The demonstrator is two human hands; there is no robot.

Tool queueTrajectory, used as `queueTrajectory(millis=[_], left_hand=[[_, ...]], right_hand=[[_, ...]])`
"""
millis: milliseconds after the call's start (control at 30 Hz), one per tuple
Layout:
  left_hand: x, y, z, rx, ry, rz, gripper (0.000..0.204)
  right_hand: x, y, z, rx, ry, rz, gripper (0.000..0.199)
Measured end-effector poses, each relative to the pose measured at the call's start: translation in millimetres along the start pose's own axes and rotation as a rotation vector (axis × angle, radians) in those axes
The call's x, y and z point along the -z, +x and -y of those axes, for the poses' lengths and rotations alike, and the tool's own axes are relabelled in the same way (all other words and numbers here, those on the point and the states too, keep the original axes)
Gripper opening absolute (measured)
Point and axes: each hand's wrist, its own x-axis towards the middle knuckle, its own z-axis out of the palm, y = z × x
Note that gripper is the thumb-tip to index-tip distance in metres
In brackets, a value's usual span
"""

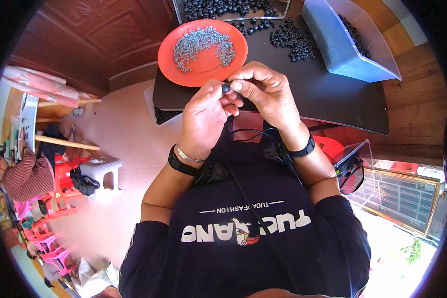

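My left hand (206, 116) and my right hand (265, 92) meet at the near edge of a black tabletop (328, 94). Between their fingertips they pinch a small black ring-shaped part (226, 88); whether a screw is in it I cannot tell. Just beyond the hands sits an orange plate (203, 69) carrying a curved heap of small silver screws (201, 44). Loose black ring parts (293, 39) lie in a pile on the tabletop further back. Both wrists wear black bands.
A clear tray of black rings (223, 7) stands at the far edge. A blue-and-clear plastic bin (342, 44) with more black parts sits at the right. Another person in a striped top (27, 176) sits at far left near pink plastic stools (49, 248).
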Motion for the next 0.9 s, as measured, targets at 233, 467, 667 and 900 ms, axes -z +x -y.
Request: queueTrajectory(millis=[233,467,667,900], left_hand=[[5,-1,2,0.004,0.049,-0.016,0.024],[6,-1,3,0.036,0.113,0.018,0.027],[-6,1,1,0.033,0.026,-0.01,0.025],[-17,4,0,0.029,-0.071,-0.092,0.021]], right_hand=[[2,0,6,0.066,-0.272,0.026,0.004],[15,10,20,0.162,-0.59,0.179,0.004],[7,3,17,0.221,-0.618,0.094,0.013],[-2,-4,9,0.432,-0.766,-0.078,0.03]])
